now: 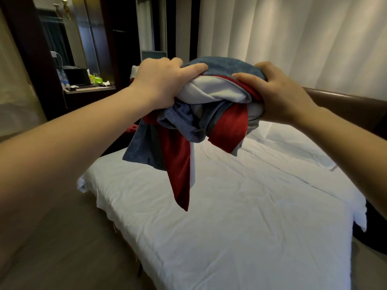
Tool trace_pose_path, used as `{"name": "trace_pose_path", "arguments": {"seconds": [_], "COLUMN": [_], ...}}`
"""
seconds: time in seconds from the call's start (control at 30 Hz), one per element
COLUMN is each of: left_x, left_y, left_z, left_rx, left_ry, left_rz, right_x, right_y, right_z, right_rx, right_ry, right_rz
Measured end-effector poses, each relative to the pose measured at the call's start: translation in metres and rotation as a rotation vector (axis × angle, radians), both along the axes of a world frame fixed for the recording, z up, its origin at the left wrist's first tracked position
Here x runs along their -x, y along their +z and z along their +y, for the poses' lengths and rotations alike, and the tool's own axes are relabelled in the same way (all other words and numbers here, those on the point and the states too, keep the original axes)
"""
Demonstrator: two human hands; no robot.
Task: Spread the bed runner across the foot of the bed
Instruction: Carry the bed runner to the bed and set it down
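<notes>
The bunched bed runner of blue, red and pale grey fabric (201,114) is held in the air above the bed, not lying on it. It is crumpled into a thick wad at the top, with loose folds hanging below. A long red tail hangs lowest, its tip above the white cover; a blue fold hangs to its left. None of the runner is seen touching the bed.

The left hand (161,84) is closed around the wad's left side, fingers curled over the blue top layer and thumb underneath. The right hand (280,95) grips the right side, fingers wrapped over the blue and red layers. Both forearms reach forward from the lower corners of the view, bare to the frame edge.

The bed with a wrinkled white duvet cover (240,216) lies beneath, running from the lower centre toward the upper right. Its near left corner shows a ragged, frayed edge of cloth overhanging the beige floor (62,237). A curved dark brown padded headboard (345,105) borders the far right side.

Long white pleated curtains (293,38) cover the wall behind the bed. At the far left stands a dark desk (90,90) carrying a black box-shaped item, a clear water bottle, green packaging and small clutter too indistinct to identify. Dark wooden panelling and glass shelves rise above it.
</notes>
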State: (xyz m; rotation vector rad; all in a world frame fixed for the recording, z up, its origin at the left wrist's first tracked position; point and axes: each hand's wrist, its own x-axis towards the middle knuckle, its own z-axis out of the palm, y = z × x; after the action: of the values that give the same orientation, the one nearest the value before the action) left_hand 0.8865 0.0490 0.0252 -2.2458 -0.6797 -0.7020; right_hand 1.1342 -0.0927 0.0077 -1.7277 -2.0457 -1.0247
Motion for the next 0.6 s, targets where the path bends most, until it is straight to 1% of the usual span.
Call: {"name": "trace_pose_path", "arguments": {"seconds": [0.2, 0.6], "left_x": [-0.013, -0.017], "left_y": [-0.004, 0.004], "left_z": [0.064, 0.188], "left_rx": [0.003, -0.009], "left_ry": [-0.065, -0.261], "left_rz": [-0.006, 0.047], "right_x": [-0.003, 0.023], "right_y": [-0.003, -0.009], "right_z": [0.048, 0.133], "right_rx": [0.012, -0.025], "right_ry": [-0.032, -0.210], "right_rz": [-0.005, 0.010]}}
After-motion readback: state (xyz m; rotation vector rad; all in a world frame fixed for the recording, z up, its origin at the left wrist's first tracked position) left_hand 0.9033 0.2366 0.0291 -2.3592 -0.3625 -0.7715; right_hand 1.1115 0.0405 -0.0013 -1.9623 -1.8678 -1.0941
